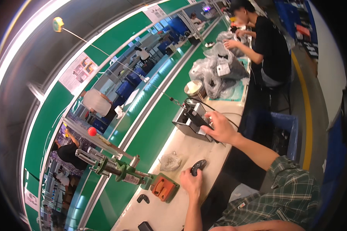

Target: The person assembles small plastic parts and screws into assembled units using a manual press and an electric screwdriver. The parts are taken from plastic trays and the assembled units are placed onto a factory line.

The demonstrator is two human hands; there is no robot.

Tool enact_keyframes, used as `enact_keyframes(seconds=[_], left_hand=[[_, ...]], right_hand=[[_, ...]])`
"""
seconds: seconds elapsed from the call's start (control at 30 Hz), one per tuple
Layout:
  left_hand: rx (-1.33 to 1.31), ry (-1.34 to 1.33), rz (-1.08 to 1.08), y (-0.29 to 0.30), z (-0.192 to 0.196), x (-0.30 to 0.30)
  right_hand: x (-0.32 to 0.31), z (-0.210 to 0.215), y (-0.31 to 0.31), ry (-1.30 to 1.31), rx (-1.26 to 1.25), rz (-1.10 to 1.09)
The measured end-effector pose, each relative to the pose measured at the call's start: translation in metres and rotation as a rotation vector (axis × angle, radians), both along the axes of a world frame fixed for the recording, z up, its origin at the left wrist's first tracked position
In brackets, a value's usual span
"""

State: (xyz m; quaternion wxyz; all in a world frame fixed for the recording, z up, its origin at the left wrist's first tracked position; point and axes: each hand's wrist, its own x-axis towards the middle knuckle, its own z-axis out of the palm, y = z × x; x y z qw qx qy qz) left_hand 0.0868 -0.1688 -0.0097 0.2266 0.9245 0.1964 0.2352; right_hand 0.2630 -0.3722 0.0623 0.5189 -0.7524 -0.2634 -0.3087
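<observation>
My left hand (191, 183) rests on the pale workbench (181, 208) and grips a small black plastic part (198, 166). My right hand (219, 128) reaches forward and lies on a grey and black box-shaped device (192, 122) with a black cable, fingers bent over its near edge. Just left of my left hand sits a small clear bag (170, 161) of small pieces. A green press tool with an orange pad (162, 188) stands to the left of that hand.
Two more black parts (143, 198) lie near the bench's front end. A green conveyor belt (142, 142) runs along the left. Further along, a person in black (270, 42) handles grey plastic bags (219, 69). A round tape roll (194, 88) sits beyond the device. A blue bin (285, 125) stands at right.
</observation>
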Motion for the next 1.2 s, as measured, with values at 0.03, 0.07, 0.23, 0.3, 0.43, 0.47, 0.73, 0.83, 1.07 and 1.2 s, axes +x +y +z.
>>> enact_keyframes(seconds=[0.03,0.07,0.23,0.3,0.43,0.47,0.73,0.83,1.07,1.2], left_hand=[[0.001,0.003,-0.020,-0.008,-0.010,0.017],[0.010,0.013,-0.024,-0.010,-0.015,0.027],[0.059,-0.079,-0.257,-0.005,-0.025,0.006],[0.019,-0.092,-0.291,0.008,-0.031,0.002],[0.052,-0.105,-0.350,0.000,-0.023,0.005],[0.096,-0.097,-0.355,-0.003,-0.022,0.006],[0.030,-0.105,-0.415,0.004,-0.027,0.007],[0.017,-0.111,-0.404,0.004,-0.027,0.002],[0.039,-0.114,-0.406,0.005,-0.028,0.003],[0.067,-0.118,-0.396,0.006,-0.030,0.004]], right_hand=[[0.016,-0.007,0.009,-0.037,-0.103,-0.095],[0.026,-0.016,0.023,-0.067,-0.197,-0.176],[0.040,-0.031,0.031,0.173,-0.172,-0.034],[0.030,-0.022,0.019,0.350,-0.004,0.277],[0.012,0.027,-0.007,0.486,0.588,0.789],[0.026,0.028,-0.009,0.519,0.687,0.812],[0.102,0.096,0.018,0.305,0.592,0.695],[0.108,0.093,0.026,0.318,0.566,0.681],[0.117,0.075,0.036,0.250,0.444,0.566],[0.114,0.074,0.042,0.166,0.482,0.597]])
